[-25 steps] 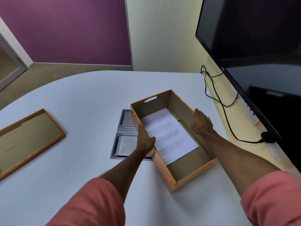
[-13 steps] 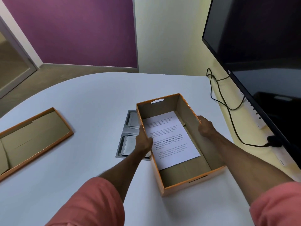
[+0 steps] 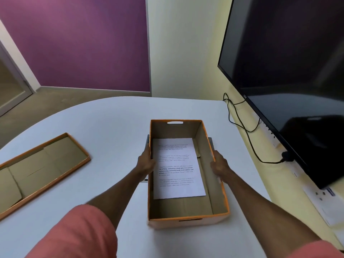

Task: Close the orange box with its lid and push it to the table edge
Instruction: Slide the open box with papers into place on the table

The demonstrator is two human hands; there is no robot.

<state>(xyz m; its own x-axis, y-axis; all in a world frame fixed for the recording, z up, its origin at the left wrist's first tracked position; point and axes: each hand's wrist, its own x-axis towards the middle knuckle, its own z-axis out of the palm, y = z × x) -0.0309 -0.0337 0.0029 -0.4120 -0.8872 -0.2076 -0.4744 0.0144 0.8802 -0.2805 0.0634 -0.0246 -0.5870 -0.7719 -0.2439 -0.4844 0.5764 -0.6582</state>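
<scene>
The orange box (image 3: 186, 205) stands open on the white table (image 3: 104, 127), straight in front of me, with a printed sheet of paper (image 3: 176, 168) lying flat inside. My left hand (image 3: 146, 162) grips the box's left wall near its middle. On the opposite wall, my right hand (image 3: 219, 166) holds the rim. The box's lid (image 3: 39, 170) lies upside down at the table's left side, well apart from the box, its brown inside facing up.
A large black screen (image 3: 290, 71) hangs on the yellow wall at the right, with black cables (image 3: 240, 118) running down beside the table. A grey floor-plate of sockets (image 3: 148, 141) peeks out from under the box. The table's curved far edge lies beyond.
Both hands have turned the box from a slanted position to square with me and slid it left, over the grey socket plate, which is now mostly covered.
</scene>
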